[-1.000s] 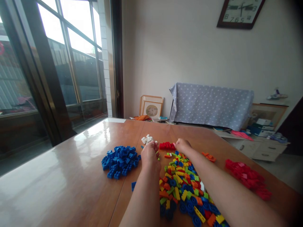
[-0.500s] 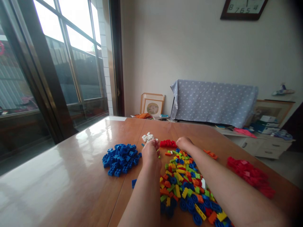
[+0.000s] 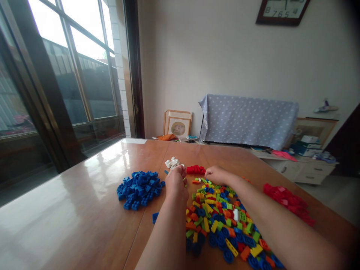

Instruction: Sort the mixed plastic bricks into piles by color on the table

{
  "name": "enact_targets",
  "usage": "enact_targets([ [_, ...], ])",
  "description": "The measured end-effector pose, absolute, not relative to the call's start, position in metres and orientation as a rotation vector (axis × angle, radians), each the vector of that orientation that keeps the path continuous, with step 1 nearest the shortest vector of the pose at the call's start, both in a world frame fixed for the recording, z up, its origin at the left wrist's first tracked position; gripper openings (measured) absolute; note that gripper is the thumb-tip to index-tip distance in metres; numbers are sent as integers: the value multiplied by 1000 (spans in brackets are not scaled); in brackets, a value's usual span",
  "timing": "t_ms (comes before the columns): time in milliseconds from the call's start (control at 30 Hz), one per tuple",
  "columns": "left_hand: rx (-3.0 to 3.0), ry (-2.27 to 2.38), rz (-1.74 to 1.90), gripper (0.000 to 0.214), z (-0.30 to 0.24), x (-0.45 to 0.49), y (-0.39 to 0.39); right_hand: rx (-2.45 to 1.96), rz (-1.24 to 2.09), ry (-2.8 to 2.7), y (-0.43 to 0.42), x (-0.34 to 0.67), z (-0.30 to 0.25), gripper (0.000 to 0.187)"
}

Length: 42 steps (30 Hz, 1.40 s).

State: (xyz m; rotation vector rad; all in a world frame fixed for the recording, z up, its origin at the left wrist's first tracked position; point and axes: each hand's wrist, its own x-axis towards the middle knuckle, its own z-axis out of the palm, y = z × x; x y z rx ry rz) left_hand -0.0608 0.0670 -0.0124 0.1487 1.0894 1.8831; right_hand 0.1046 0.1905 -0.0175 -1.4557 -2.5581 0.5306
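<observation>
head: worn cam, faces forward and down over table
near: forearms, cut by bottom edge
mid: bricks
far: wall, clock cropped at top

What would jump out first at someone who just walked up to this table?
Probably the mixed pile of colourful bricks, spread on the table between the left arm and right arm. Next come the all-blue heap, left of the left hand, and a red heap near the table's right edge. Farther back, a polka-dot cloth stands out.
</observation>
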Motion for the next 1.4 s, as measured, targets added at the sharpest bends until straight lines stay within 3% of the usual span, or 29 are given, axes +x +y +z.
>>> enact_targets([
  [333,147,1077,1881,32,-12,-60,67,-1295,655,-2712,177,123,-6,17],
  [633,167,1082,1871,29,-12,-60,67,-1037,494,-2791,165,77,-19,39],
  [767,169,1084,1866,32,-12,-59,67,-907,406,-2940,153,76,-20,37],
  [900,182,1090,1863,33,-13,-57,68,-877,605,-2922,145,100,-7,35],
  [1067,192,1085,1858,32,-14,-56,68,-1135,842,-2442,165,144,0,32],
  [1200,187,1101,1843,32,-14,-56,68,-1353,676,-2190,191,169,-8,28],
  [1400,210,1095,1834,33,-14,-55,69,-1375,338,-2520,194,171,-18,34],
])
